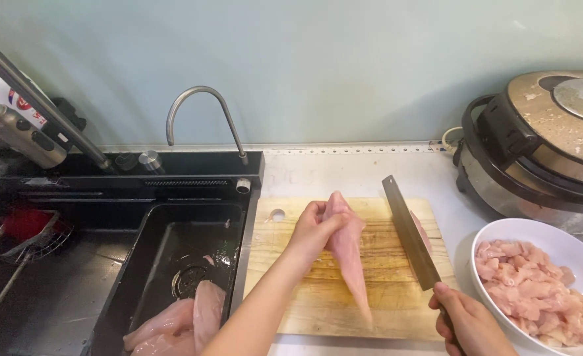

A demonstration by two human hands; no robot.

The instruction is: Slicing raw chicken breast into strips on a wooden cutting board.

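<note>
Head view, frame center: left hand (314, 227) pinches a raw chicken strip (347, 254) up off the cutting board (318, 296), probably to lay it flat. Right hand (469, 323) has its grip wrapped round the cleaver (410, 234), blade parked aside.

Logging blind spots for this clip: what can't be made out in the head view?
- Knife handle: covered by the right hand, which the bottom edge cuts off.
- Raw chicken in the sink: cropped by the bottom edge.
- Cooker and white bowl: cut by the right edge.
- Cutting board centre: hidden behind the chicken strip held up by the left hand.
- Rack at far left: dark, contents unclear.
</note>
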